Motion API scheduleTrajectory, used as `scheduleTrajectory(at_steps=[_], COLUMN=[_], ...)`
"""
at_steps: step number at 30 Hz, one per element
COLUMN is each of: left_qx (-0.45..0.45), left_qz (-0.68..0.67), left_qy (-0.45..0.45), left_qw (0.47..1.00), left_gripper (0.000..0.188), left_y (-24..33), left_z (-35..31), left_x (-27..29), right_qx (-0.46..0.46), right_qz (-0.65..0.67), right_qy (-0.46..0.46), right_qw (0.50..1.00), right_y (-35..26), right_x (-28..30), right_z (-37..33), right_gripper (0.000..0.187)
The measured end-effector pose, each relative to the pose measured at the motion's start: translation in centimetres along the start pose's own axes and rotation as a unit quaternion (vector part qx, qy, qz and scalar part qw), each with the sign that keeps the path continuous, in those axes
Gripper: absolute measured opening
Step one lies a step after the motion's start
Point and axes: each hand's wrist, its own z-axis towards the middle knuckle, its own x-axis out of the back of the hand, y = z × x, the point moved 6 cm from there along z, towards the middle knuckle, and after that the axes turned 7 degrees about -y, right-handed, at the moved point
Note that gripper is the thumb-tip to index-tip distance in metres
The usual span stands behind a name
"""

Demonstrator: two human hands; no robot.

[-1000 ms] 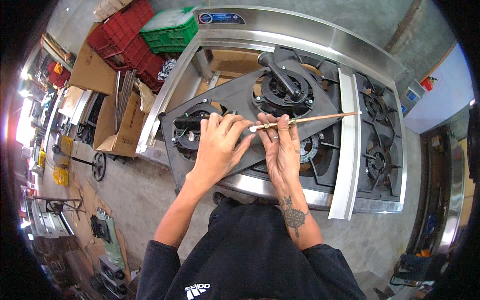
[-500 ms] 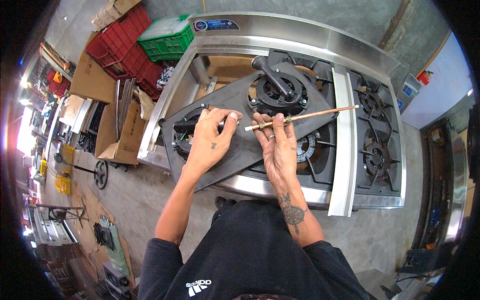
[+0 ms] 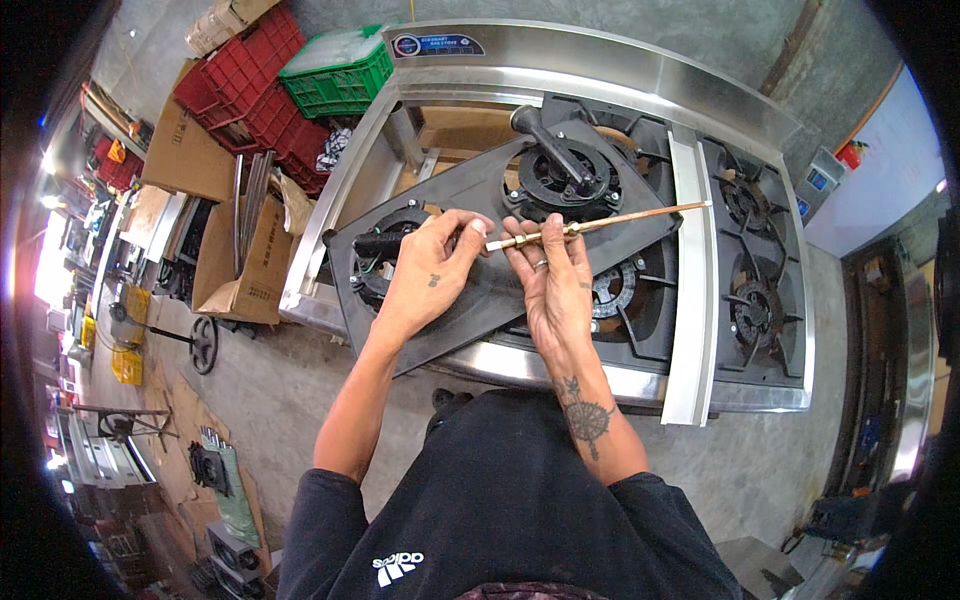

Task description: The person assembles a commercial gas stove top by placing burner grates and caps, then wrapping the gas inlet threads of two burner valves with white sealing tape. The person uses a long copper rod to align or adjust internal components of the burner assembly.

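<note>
A thin copper tube (image 3: 650,213) with brass fittings (image 3: 572,230) on it lies across the fingers of my right hand (image 3: 552,290), pinned by the thumb. Its pale tip (image 3: 493,246) points at my left hand (image 3: 430,270), whose thumb and index finger are pinched together right beside it. Whatever the left fingers hold is hidden. Both hands are above a dark flat panel (image 3: 465,320) set askew on a steel gas stove. A black ribbed cylinder (image 3: 378,245) rests on the panel by my left hand. Behind my right hand sits a round burner (image 3: 535,200) with a black burner pipe (image 3: 553,150) across it.
The stove's black grates (image 3: 755,300) lie to the right, past a long pale metal strip (image 3: 686,330) that overhangs the front edge. Red crates (image 3: 245,70), a green crate (image 3: 340,85) and cardboard boxes (image 3: 185,150) stand at the left. A steel backsplash (image 3: 600,75) closes the far side.
The copper tube and its fittings have shifted a little, bringing the pale tip closer to my left fingertips. My left hand has moved slightly right. The view has shifted a little.
</note>
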Motion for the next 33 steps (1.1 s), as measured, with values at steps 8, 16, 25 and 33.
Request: scheduleTrajectory(at_steps=[8, 16, 25, 33], left_qx=[-0.126, -0.229, -0.249, -0.036], left_qz=[0.16, 0.186, 0.131, -0.323], left_qy=[-0.03, 0.022, -0.014, -0.041], left_qw=[0.979, 0.955, 0.959, 0.945], left_gripper=[0.027, 0.038, 0.026, 0.034], left_y=[2.1, 3.1, 2.2, -1.2], left_z=[-1.6, -2.0, -1.3, -2.3], left_x=[-0.1, -1.6, -2.2, -5.8], right_qx=[0.0, 0.03, -0.024, -0.004], right_qz=[-0.002, -0.109, -0.133, -0.12], right_qy=[-0.006, -0.01, -0.006, -0.003], right_qw=[1.0, 0.994, 0.991, 0.993], right_y=[-0.1, -1.2, -2.0, -3.5], right_x=[0.0, 0.5, 1.5, 1.6], right_z=[-0.3, -1.5, -2.6, -4.1], right_gripper=[0.021, 0.02, 0.022, 0.025])
